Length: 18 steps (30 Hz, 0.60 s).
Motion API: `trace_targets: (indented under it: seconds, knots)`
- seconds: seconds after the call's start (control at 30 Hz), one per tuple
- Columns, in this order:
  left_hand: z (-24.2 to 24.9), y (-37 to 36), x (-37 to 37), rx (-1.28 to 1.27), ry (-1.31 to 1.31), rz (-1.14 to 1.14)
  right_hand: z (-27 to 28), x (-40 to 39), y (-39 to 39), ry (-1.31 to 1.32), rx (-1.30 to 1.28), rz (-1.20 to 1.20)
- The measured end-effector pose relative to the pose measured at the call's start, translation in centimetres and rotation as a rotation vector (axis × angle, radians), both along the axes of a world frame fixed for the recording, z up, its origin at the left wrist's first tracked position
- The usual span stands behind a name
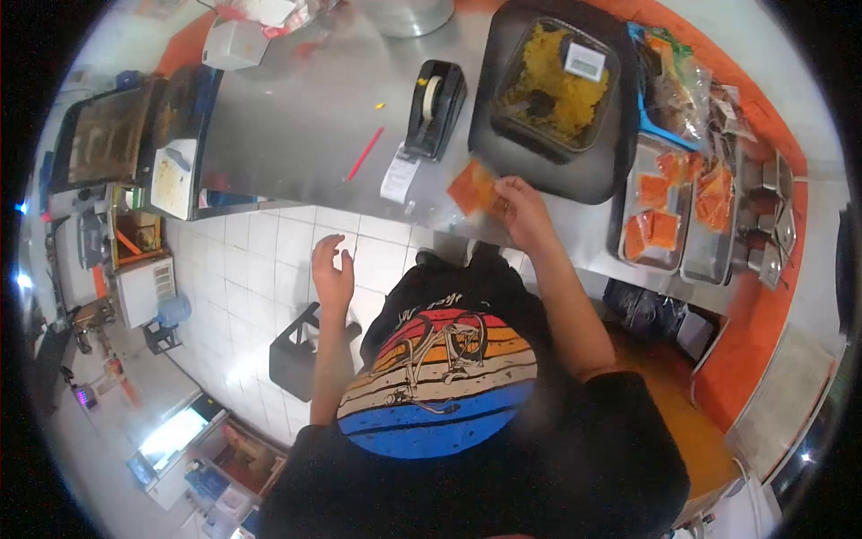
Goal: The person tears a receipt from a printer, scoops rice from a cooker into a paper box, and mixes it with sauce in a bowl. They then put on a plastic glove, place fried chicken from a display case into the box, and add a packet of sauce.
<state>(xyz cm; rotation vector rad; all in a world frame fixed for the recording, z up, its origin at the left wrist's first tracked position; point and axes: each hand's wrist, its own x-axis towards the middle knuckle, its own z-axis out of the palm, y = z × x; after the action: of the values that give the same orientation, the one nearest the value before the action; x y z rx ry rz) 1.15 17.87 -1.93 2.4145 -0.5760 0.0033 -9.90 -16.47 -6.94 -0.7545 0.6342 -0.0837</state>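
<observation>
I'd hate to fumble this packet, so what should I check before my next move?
1. Packet held by the right hand: ok, in the fingers.
2. Left hand free: ok, it looks empty.
3. Tape in the dispenser: ok.
4. Counter free of loose bits: not ok, a red pen lies there.
5. Packet sealed: cannot tell.

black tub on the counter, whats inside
Yellow food, with a white display device over one corner and an unclear dark patch. Whatever lies beneath the food is hidden.
</observation>
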Motion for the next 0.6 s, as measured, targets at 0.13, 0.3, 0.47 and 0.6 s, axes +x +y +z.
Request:
trace_targets:
  seconds: [0.13, 0.3, 0.47, 0.6]
  knots:
    - [-4.6, 10.0, -1.9, 0.093, 0.092, 0.176, -2.6, 1.0, 3.4, 0.325, -0.439, -0.103]
    - [-14.6, 26.2, -8.5, 0.301, 0.348, 0.319, -6.2, 1.5, 8.2, 0.364, -0.780, -0.170]
    - [-22.3, 44.9, -16.5, 0.700, 0.743, 0.099, -2.0, 7.6, 20.6, 0.226, -1.071, 0.015]
    - [-21.3, 55.1, -15.4, 0.745, 0.784, 0.084, 2.0, 12.9, 33.7, -0.104, -0.747, 0.615]
